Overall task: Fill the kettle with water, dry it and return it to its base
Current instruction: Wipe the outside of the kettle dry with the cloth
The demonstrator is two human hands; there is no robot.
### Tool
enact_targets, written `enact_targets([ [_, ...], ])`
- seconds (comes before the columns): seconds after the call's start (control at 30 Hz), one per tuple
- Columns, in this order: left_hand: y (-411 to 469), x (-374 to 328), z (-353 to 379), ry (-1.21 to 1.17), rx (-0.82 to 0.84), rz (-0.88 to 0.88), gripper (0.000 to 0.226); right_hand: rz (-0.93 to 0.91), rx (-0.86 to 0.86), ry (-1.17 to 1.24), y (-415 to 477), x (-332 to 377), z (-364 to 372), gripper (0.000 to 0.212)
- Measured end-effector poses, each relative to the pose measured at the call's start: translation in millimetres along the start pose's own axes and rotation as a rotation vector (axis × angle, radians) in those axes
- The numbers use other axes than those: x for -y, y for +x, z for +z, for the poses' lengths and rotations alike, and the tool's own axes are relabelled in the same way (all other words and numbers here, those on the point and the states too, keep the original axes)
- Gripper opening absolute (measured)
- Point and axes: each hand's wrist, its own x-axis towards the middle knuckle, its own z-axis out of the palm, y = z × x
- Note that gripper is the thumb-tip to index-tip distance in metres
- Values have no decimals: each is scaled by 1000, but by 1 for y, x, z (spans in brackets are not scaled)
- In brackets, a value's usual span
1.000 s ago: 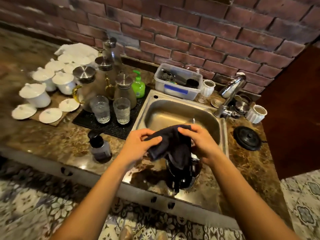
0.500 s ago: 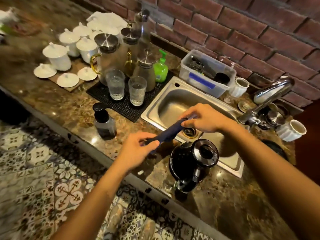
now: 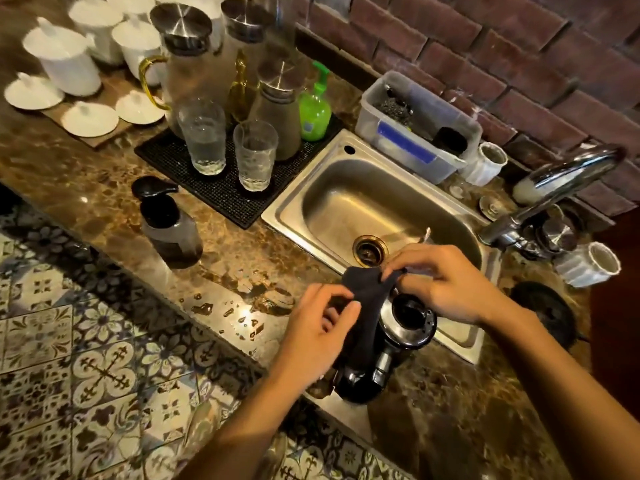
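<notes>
The marble counter (image 3: 104,202) runs across the room, with the steel sink (image 3: 374,202) set in it. At the sink's five o'clock corner stands the black kettle (image 3: 408,323), lid on, resting on the counter edge. Its round base (image 3: 543,313) sits at three o'clock from it, apart. A dark cloth (image 3: 367,299) drapes over the kettle's side. The left hand (image 3: 315,330) pinches the cloth's lower part; the right hand (image 3: 446,282) pinches its top corner, fingers closed tight.
</notes>
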Motion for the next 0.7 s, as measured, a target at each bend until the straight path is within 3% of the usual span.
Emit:
enact_targets([
  [0.07,15,4,6,171,17,222,36,-2,-39,61,-3,-3,6,24],
  [0.13,27,10,15,163,115,324,48,-9,-93,110,-6,-7,12,23],
  [0.27,34,28,35,107,142,374,62,26,-305,163,-17,-7,35,24],
  [0.43,20,50,47,197,18,424,64,186,-582,-32,-19,9,81,34],
  [0.53,4,68,45,266,55,482,67,272,-778,-85,-14,14,92,32],
  [0.7,7,72,42,315,85,549,70,278,-828,-113,-13,13,93,27],
])
